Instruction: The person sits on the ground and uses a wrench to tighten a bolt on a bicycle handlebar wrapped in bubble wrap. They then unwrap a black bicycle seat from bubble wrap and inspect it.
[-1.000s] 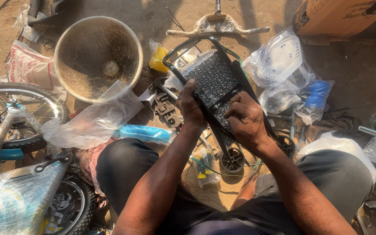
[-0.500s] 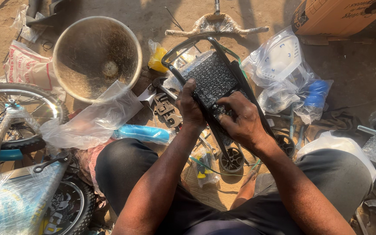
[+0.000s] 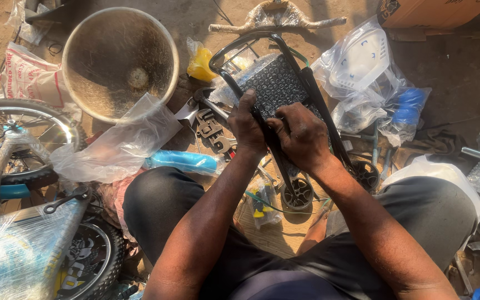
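Note:
A black metal bicycle carrier rack (image 3: 262, 41), wrapped in bubble film (image 3: 276, 83), stands tilted between my knees. My left hand (image 3: 246, 125) grips the rack's left tube near its lower part. Beside it, my right hand (image 3: 301, 136) pinches the bubble film at the rack's middle, fingers closed on the wrap. Two small black training wheels (image 3: 298, 194) lie on the ground just under my hands.
A large metal bowl (image 3: 119, 61) sits at upper left. A bicycle wheel (image 3: 23, 139) and film-wrapped frame (image 3: 29, 244) lie at left. Wrenches (image 3: 212, 130), a blue grip (image 3: 181, 162), bagged white and blue parts (image 3: 370, 72), a yellow item (image 3: 201, 65) and handlebars (image 3: 276, 19) crowd the ground.
The rack has tipped slightly and both hands have shifted along it, my right hand pulling at the bubble film near the middle.

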